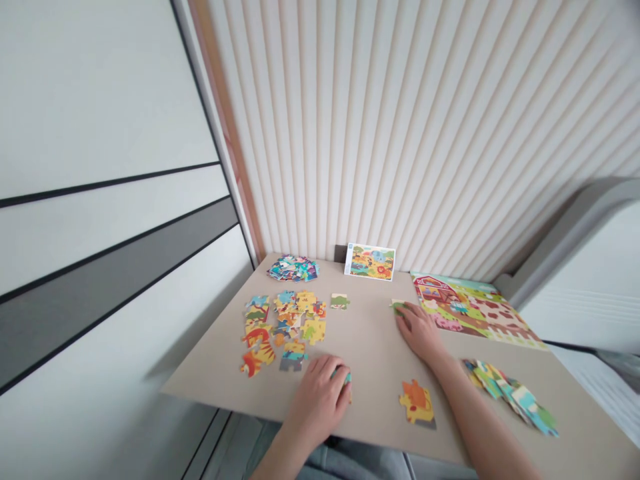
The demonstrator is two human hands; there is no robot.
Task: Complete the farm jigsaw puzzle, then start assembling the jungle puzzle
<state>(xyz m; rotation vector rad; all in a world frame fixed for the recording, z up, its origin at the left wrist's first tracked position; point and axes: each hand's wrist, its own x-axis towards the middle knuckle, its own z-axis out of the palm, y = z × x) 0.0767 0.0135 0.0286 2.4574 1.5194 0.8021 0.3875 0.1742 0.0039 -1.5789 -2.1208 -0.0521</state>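
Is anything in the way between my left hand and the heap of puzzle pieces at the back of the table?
Yes. A spread of loose jigsaw pieces lies on the tabletop between your left hand, which holds a teal puzzle piece, and the heap of puzzle pieces.

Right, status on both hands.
Left hand grips teal cardboard jigsaw piece; right hand presses green cardboard jigsaw piece; orange cardboard jigsaw piece lies near right hand.
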